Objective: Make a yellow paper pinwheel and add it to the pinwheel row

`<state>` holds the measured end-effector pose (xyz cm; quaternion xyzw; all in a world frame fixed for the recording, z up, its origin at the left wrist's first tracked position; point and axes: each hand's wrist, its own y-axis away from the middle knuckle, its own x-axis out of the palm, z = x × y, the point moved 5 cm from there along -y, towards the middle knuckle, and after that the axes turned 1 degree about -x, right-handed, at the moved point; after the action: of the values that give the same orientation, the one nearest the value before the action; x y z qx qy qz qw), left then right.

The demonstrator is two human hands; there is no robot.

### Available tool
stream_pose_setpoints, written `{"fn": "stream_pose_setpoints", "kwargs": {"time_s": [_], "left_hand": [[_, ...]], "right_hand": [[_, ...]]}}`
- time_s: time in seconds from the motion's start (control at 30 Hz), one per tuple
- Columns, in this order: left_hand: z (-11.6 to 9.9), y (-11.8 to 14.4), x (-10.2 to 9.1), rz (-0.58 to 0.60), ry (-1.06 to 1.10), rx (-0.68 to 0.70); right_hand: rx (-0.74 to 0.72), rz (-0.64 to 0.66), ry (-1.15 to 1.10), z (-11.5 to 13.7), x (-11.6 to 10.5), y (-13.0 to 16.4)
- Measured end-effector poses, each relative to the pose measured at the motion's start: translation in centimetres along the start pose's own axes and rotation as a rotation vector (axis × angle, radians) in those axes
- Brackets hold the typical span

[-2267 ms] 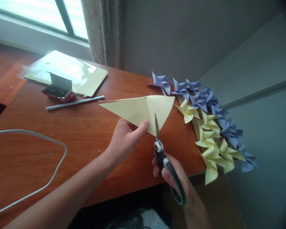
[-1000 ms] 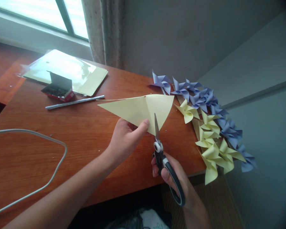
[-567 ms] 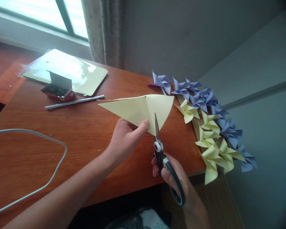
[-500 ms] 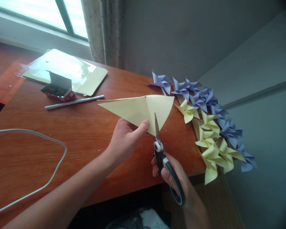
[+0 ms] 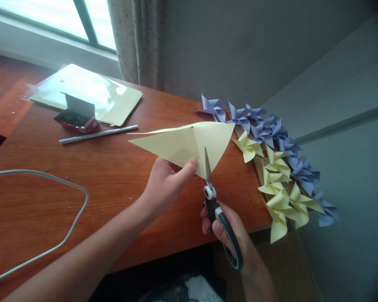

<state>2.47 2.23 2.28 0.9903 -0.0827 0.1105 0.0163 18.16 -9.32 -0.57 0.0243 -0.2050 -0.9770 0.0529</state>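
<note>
A folded piece of pale yellow paper [image 5: 179,140] is pinched between the thumb and fingers of my left hand [image 5: 173,176], above the table. My right hand [image 5: 229,222] is wrapped round the handles of a pair of black-and-white scissors [image 5: 214,207]. One scissor blade lies across the front of the paper near its lower right corner; the other blade is hidden behind the sheet. Just beyond the paper's right edge is a yellow paper pinwheel [image 5: 247,147]. My left fingertips are hidden behind the paper.
Several purple pinwheels [image 5: 239,116] and yellow ones line the table's right side. At the back left lie a stack of paper in plastic [image 5: 82,86], an open small box [image 5: 77,117] and a silvery stick [image 5: 97,134]. A white cable [image 5: 82,209] curves across the left.
The paper's upper right corner has shifted slightly right and up, and its upper edges have parted a little. Both hands have barely moved.
</note>
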Motion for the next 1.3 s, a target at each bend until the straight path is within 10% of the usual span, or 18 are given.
{"fn": "stream_pose_setpoints", "kwargs": {"time_s": [1.3], "left_hand": [[0.02, -0.07, 0.0, -0.006, 0.015, -0.038]], "right_hand": [[0.037, -0.028, -0.032, 0.84, 0.4, 0.27]]}}
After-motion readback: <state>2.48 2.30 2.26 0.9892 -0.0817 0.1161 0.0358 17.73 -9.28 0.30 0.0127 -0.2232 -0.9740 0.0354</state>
